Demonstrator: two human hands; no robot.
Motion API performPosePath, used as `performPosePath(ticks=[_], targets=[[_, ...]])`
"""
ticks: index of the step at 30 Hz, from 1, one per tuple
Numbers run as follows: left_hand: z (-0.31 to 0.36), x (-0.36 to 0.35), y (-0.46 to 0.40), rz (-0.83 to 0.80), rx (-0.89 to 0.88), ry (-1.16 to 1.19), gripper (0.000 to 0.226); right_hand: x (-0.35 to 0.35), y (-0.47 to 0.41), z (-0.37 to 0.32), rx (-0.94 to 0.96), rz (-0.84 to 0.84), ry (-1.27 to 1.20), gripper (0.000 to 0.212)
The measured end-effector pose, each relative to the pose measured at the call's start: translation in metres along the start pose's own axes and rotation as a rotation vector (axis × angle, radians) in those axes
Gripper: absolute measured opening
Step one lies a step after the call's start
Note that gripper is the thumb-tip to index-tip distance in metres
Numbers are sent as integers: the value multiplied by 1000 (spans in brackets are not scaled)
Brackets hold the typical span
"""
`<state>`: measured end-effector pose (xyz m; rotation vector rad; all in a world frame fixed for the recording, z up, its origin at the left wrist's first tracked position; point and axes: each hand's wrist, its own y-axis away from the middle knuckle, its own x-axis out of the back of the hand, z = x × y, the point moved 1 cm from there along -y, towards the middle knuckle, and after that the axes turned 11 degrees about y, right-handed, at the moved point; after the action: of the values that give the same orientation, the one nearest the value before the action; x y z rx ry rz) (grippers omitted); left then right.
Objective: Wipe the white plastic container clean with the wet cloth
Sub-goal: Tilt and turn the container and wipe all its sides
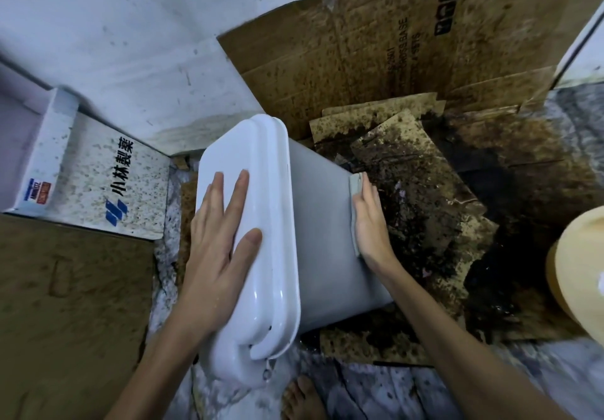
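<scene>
The white plastic container (322,243) stands tilted on the floor in the middle of the view, its glossy lid facing left. My left hand (219,239) lies flat on the lid with fingers spread, steadying it. My right hand (371,223) presses a pale grey cloth (355,187) flat against the container's right side wall. Only a thin edge of the cloth shows between the palm and the wall. Part of that wall is hidden behind my hand.
Stained, dark-spotted cardboard (425,164) covers the floor and leans on the wall behind the container. A printed white box (98,184) lies at the left. A yellowish round tub (578,272) sits at the right edge. My bare foot (302,396) is just below the container.
</scene>
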<state>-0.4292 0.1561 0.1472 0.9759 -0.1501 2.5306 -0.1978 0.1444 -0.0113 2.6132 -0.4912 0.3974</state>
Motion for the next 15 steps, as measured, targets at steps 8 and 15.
performPosePath(ticks=[8,15], targets=[[3,-2,-1,5,-10,-31,65,-13,70,-66,248,-68,-51,61],[7,-9,-5,-5,-29,-75,67,0,91,-87,232,-27,-223,52]])
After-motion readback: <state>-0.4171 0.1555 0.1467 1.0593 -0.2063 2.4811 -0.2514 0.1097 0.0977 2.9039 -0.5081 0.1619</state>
